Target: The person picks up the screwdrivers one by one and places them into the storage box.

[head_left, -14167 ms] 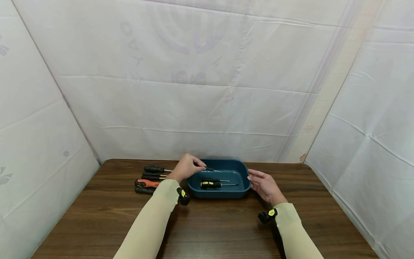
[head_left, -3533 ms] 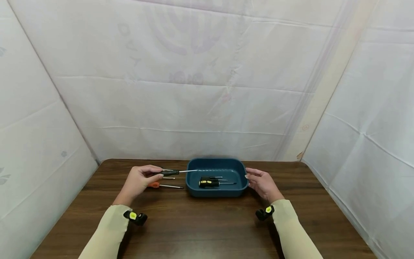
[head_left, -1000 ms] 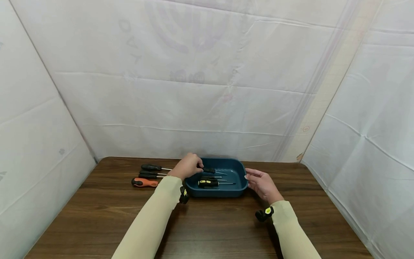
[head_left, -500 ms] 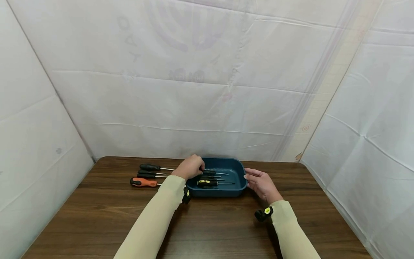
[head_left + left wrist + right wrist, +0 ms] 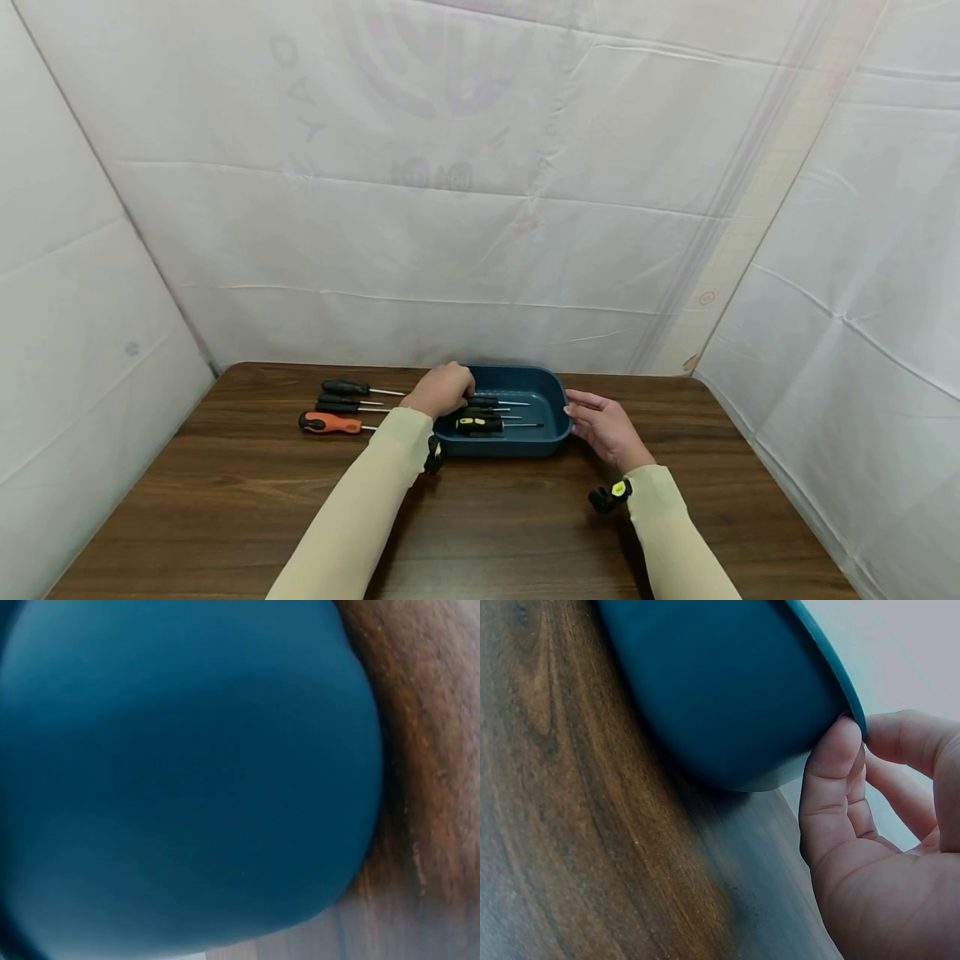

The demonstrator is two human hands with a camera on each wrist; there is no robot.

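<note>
A dark blue tray [image 5: 498,446] stands on the wooden table at mid-depth. My left hand [image 5: 461,392] hangs over its left end, fingers curled round the handle of a black screwdriver [image 5: 486,402] whose shaft points right, low inside the tray. A yellow-and-black screwdriver [image 5: 478,424] and at least one more lie in the tray. My right hand [image 5: 581,410] rests with relaxed fingers against the tray's right rim; in the right wrist view a fingertip [image 5: 838,746] touches the rim of the tray [image 5: 727,682]. The left wrist view shows only the blurred tray wall [image 5: 187,772].
Left of the tray, three black screwdrivers [image 5: 341,398] and an orange-handled one [image 5: 327,423] lie in a row, shafts pointing right. White sheeting closes in the table at the back and on both sides. Bare wood [image 5: 487,533] stretches in front of the tray.
My left hand carried a black screwdriver from the row over to the tray and has lowered it a little in the last half second. The right hand has stayed on the rim.
</note>
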